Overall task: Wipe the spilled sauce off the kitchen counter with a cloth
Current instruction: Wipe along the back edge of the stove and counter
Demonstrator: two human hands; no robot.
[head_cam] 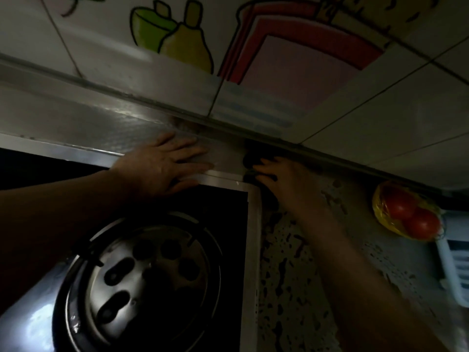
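Observation:
The scene is dim. My left hand (pixel 167 165) lies flat with fingers spread on the steel strip (pixel 101 128) behind the stove, holding nothing. My right hand (pixel 284 181) presses down on a dark cloth (pixel 250 158) at the back of the speckled counter (pixel 291 275), just right of the stove's rear corner and close to the wall. Only dark edges of the cloth show around the fingers. I cannot make out any sauce in this light.
A black gas stove with a round steel burner (pixel 152 273) fills the lower left. A yellow bag of red tomatoes (pixel 408 214) lies on the counter at right, next to a white plastic rack (pixel 456 260). Tiled wall with fruit pictures (pixel 187 41) runs behind.

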